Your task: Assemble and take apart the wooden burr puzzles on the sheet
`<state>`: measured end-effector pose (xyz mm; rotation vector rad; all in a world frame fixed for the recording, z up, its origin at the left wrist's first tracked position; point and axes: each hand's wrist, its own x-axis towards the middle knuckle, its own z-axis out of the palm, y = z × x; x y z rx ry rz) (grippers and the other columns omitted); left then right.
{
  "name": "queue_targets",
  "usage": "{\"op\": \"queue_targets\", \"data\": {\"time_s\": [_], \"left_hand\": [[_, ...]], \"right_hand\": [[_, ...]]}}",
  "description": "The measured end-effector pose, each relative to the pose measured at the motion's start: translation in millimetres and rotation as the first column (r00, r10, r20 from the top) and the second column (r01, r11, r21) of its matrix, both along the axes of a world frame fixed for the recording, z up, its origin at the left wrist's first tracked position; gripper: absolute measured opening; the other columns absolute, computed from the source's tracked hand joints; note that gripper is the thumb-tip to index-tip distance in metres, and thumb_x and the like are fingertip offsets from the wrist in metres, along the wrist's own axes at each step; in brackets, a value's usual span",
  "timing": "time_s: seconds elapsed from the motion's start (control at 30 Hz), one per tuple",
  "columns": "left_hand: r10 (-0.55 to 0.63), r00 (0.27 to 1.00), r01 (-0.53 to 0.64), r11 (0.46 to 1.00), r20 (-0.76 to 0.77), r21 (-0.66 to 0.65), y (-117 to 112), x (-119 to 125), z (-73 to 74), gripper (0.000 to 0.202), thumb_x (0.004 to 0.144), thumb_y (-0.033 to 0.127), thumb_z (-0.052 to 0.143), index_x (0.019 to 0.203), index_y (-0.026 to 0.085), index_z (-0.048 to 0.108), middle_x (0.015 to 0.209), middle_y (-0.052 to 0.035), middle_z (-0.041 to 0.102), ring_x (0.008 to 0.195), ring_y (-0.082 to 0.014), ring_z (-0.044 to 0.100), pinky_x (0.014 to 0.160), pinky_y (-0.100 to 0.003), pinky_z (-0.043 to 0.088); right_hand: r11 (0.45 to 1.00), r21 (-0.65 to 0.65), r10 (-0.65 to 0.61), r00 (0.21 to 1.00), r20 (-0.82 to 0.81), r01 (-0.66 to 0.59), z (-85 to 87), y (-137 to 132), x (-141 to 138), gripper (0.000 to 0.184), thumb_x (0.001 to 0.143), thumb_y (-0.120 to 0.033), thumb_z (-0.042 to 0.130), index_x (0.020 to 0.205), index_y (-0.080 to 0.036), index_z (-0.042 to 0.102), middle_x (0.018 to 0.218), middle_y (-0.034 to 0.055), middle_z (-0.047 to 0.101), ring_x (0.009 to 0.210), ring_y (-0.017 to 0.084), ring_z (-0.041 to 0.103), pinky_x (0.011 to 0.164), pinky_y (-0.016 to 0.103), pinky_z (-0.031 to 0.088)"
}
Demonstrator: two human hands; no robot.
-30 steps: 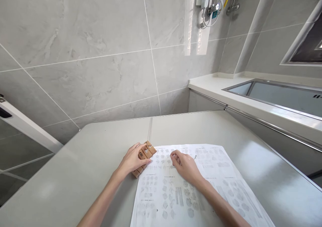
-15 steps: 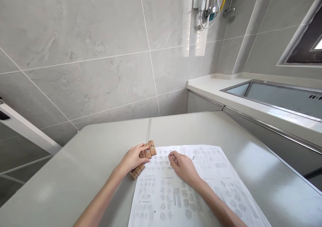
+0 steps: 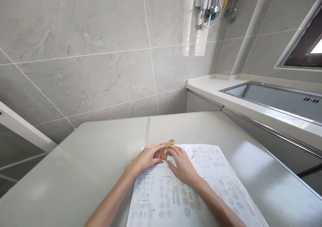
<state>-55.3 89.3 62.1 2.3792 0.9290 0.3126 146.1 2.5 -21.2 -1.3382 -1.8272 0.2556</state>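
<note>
Several small brown wooden blocks (image 3: pixel 164 153) with dark marks sit side by side over the upper left part of a printed paper sheet (image 3: pixel 198 183). From the left, my left hand (image 3: pixel 146 158) curls its fingers and thumb around the row. My right hand (image 3: pixel 183 166) has its fingertips on the right side of the same blocks, thumb low near the paper. Fingers of both hands hide part of the row. A few lighter wooden blocks (image 3: pixel 130 161) lie by my left wrist, partly covered by it.
The sheet lies on a pale grey table (image 3: pixel 108 136) with a seam across it. Behind stands a grey tiled wall (image 3: pixel 100 79). A white counter (image 3: pixel 206 84) with a sink (image 3: pixel 274 98) runs along the right. A white-framed panel (image 3: pixel 27 128) is at the left.
My left hand has moved right, bringing the row of blocks from the sheet's edge onto the paper. My right hand's fingers now touch the blocks. A few blocks stayed behind at the left.
</note>
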Motion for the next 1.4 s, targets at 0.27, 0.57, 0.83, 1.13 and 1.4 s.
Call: {"op": "queue_targets", "data": {"time_s": [0.27,0.57,0.83,1.13,1.4], "left_hand": [[0.062,0.997,-0.067,0.993,0.049,0.097,-7.4,-8.8,-6.2,0.052,0.094,0.014,0.062,0.141,0.036,0.067,0.140,-0.0012,0.075,0.118,-0.0254,0.074,0.098,-0.036,0.059],[0.160,0.982,-0.177,0.961,0.097,0.214,-12.3,-3.7,-21.6,0.060,0.091,0.004,0.053,0.141,0.032,0.069,0.129,-0.0025,0.079,0.112,-0.0275,0.075,0.094,-0.039,0.058],[0.288,0.924,-0.327,0.936,0.250,0.131,-11.3,-6.4,-29.4,0.041,0.105,0.021,0.050,0.136,0.033,0.073,0.119,-0.0007,0.083,0.103,-0.0255,0.078,0.090,-0.036,0.061],[0.414,0.823,-0.396,0.909,0.388,-0.130,-9.1,-6.8,-29.9,0.037,0.105,0.032,0.051,0.133,0.020,0.073,0.113,-0.0081,0.085,0.091,-0.0229,0.082,0.086,-0.035,0.065],[0.374,0.843,-0.346,0.927,0.386,-0.144,-14.1,-3.7,-27.8,0.036,0.104,0.030,0.051,0.129,0.022,0.075,0.109,-0.0069,0.085,0.089,-0.0224,0.078,0.086,-0.035,0.063]], "right_hand": [[0.996,0.018,-0.092,0.996,-0.019,0.092,-7.1,5.8,6.5,0.032,0.098,-0.015,0.062,0.127,-0.028,0.058,0.125,0.0114,0.067,0.114,0.034,0.069,0.095,0.053,0.060],[0.993,-0.031,-0.119,0.989,-0.085,0.117,-0.2,3.1,11.5,0.027,0.098,-0.020,0.065,0.122,-0.030,0.058,0.122,0.0078,0.063,0.103,0.028,0.071,0.085,0.044,0.064],[0.995,-0.030,-0.096,0.972,-0.214,0.092,8.2,1.0,13.0,0.017,0.104,-0.033,0.065,0.120,-0.029,0.060,0.118,0.0078,0.062,0.094,0.025,0.072,0.084,0.046,0.066],[0.992,0.011,0.129,0.967,-0.220,-0.129,24.1,-19.0,-13.7,0.012,0.103,-0.027,0.068,0.112,-0.030,0.060,0.117,0.0069,0.063,0.105,0.026,0.071,0.091,0.044,0.065],[0.981,-0.015,0.188,0.967,-0.170,-0.193,24.4,-22.5,-15.3,0.011,0.104,-0.022,0.063,0.107,-0.029,0.055,0.123,0.0095,0.062,0.117,0.029,0.068,0.090,0.043,0.063]]}}
